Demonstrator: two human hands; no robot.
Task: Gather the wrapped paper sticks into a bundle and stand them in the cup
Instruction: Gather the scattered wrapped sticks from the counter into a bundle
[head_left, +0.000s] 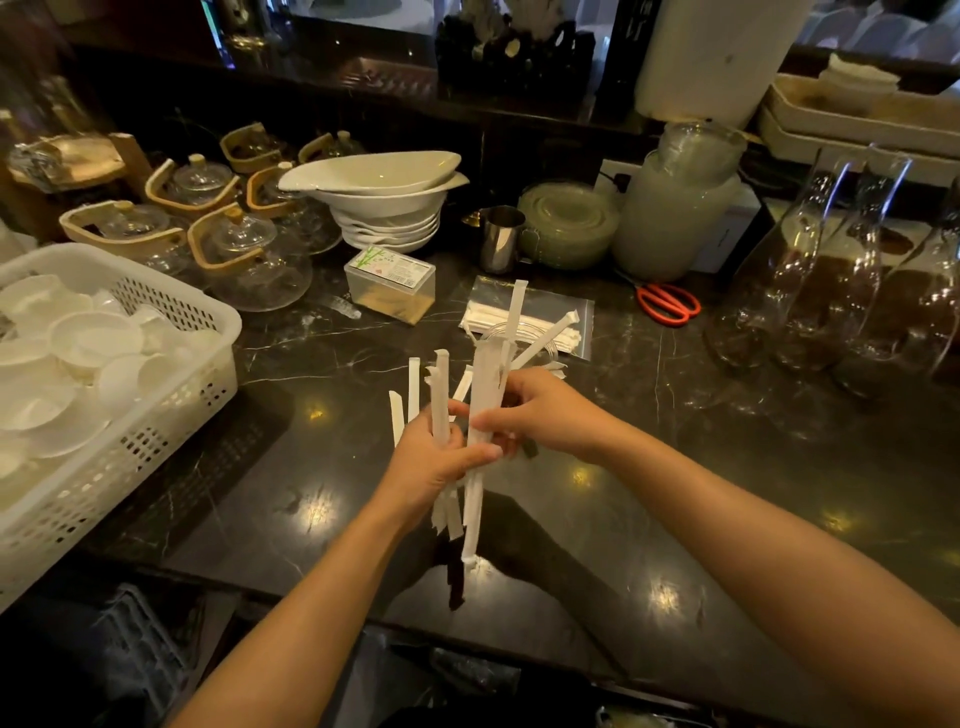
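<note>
Several white wrapped paper sticks (483, 384) stand loosely upright above the dark counter, their ends uneven. My left hand (431, 462) grips the lower part of the bunch. My right hand (540, 410) holds the sticks from the right, fingers curled around them. Behind my hands a clear glass cup (545, 345) stands on the counter with two sticks (545, 338) leaning in it. A clear plastic bag with more sticks (571, 312) lies flat behind the cup.
A white basket of small cups (156, 312) sits at the left. Glass teapots (249, 260), stacked white bowls (384, 208), a toothpick box (389, 283), a steel jug (501, 239), red scissors (670, 304) and glass carafes (831, 291) ring the marble counter (675, 493).
</note>
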